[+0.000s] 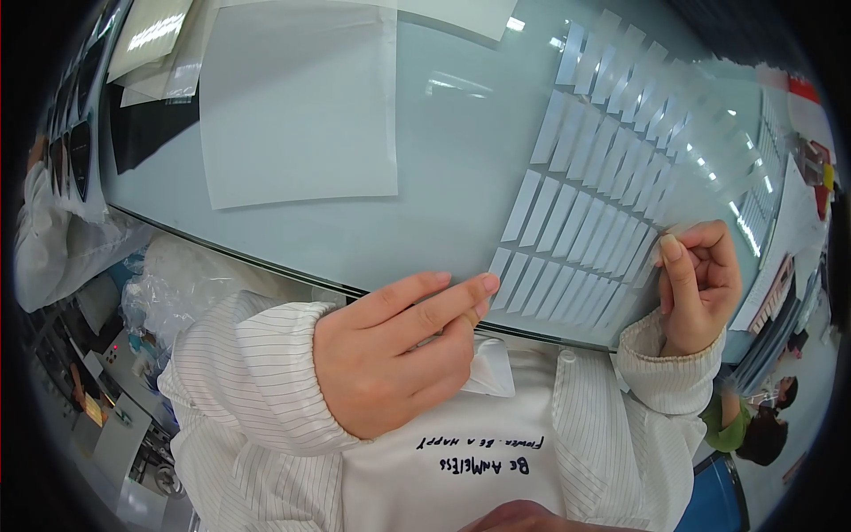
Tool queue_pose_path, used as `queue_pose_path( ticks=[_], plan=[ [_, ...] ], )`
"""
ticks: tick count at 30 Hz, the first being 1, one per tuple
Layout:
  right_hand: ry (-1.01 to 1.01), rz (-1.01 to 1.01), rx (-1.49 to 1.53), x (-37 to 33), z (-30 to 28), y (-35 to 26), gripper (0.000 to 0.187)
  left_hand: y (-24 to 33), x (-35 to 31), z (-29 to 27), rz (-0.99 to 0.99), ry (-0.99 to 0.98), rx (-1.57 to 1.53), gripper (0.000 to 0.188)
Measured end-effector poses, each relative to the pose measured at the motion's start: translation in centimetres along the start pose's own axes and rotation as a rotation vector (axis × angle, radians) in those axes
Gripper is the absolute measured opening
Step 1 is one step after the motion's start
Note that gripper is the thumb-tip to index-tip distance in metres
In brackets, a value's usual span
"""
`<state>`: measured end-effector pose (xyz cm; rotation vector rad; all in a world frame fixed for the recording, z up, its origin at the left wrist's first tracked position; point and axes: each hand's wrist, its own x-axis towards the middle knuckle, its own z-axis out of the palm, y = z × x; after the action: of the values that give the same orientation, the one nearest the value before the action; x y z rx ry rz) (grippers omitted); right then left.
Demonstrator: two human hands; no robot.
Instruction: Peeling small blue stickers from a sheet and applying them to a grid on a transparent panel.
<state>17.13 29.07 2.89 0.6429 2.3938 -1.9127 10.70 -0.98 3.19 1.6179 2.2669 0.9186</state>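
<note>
A clear sheet with rows of slim white strips (567,217) lies at a slant on the glass-topped table (443,177). At its near left corner is my left hand (403,350), back upward, with index finger and thumb brought together on the corner. Its other fingers reach forward over the table edge. My right hand (700,288) is curled at the sheet's near right edge, thumb and forefinger pinching there. Below the left fingers hangs a small white piece (493,368), partly covered by the hand.
A large white paper sheet (301,115) lies at the far left over a black piece (146,133). Cream sheets (155,35) are stacked beside it. Clear plastic wrapping (191,284) bulges below the table's near edge. Papers (771,239) stand at the right, with another person (753,430) beyond.
</note>
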Motion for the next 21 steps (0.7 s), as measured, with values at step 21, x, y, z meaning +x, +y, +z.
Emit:
queue_pose_path(
  ticks=[21],
  plan=[
    [0.008,0.038,-0.009,-0.07,0.40,-0.22,0.010,0.09,-0.15,-0.11,-0.024,-0.002,-0.008,0.007]
  ],
)
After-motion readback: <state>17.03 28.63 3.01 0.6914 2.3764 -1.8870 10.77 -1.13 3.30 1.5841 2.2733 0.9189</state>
